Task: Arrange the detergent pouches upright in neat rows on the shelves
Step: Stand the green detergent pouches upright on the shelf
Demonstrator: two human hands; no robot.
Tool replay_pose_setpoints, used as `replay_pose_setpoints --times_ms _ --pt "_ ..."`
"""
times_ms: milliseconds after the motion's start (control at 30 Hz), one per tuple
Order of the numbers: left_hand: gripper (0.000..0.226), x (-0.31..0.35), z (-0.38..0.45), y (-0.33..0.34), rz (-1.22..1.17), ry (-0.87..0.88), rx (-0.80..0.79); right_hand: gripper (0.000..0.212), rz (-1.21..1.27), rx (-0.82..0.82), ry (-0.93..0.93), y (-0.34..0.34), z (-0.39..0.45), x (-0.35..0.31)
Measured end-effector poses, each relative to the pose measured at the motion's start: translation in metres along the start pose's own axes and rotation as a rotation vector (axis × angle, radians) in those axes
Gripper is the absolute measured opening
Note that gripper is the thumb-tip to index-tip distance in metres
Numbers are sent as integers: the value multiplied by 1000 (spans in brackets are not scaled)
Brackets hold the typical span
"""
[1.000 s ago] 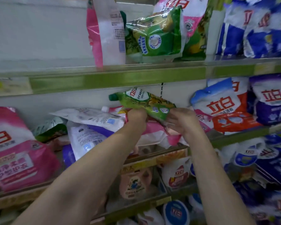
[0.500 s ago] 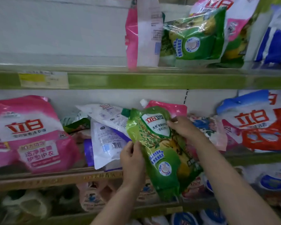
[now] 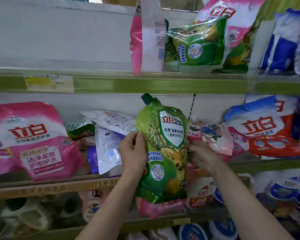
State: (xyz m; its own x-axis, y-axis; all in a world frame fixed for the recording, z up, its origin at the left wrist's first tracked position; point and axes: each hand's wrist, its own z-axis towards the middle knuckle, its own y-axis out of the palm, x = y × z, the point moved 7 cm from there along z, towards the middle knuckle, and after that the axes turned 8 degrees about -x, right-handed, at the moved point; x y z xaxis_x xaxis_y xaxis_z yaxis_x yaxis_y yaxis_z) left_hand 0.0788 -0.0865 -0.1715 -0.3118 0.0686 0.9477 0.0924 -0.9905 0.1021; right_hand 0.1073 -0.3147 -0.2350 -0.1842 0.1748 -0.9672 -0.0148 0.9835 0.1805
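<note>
The green detergent pouch point(image 3: 163, 149) stands nearly upright in the air, right between the two hands, in front of the middle shelf point(image 3: 55, 187). Its dark green cap point(image 3: 146, 98) points up to about 11 o'clock, close under the edge of the top shelf point(image 3: 145, 84).

There is one green pouch in the hands. On the top shelf, at 1 o'clock from it, one more green pouch point(image 3: 197, 44) leans back, with one tall pink and white pouch point(image 3: 145, 35) just beside it on edge. At 9 o'clock sits one big pink detergent bag point(image 3: 29, 141). Between that and the hands, two white pouches point(image 3: 109, 134) lie tipped over (one on top of the other).

The left hand point(image 3: 132, 152) is curled tight on the pouch's left edge, thumb on the front. The right hand point(image 3: 202, 155) pinches the right edge, fingers partly hidden behind the pouch. At 3 o'clock stands one blue, white and orange bag point(image 3: 265, 129).
</note>
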Motion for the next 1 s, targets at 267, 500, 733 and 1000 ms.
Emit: replay_pose_setpoints --times_ms 267,500,733,1000 --pt "41 -9 -10 -11 239 93 -37 21 -143 76 -17 41 9 29" --pt "36 3 -7 -17 74 40 -84 19 34 40 40 27 1 25" --pt "30 37 -17 -72 57 60 -62 33 26 -95 -31 70 -7 14" --pt "29 68 -31 -196 122 160 125 25 -55 -208 -338 183 -16 -28"
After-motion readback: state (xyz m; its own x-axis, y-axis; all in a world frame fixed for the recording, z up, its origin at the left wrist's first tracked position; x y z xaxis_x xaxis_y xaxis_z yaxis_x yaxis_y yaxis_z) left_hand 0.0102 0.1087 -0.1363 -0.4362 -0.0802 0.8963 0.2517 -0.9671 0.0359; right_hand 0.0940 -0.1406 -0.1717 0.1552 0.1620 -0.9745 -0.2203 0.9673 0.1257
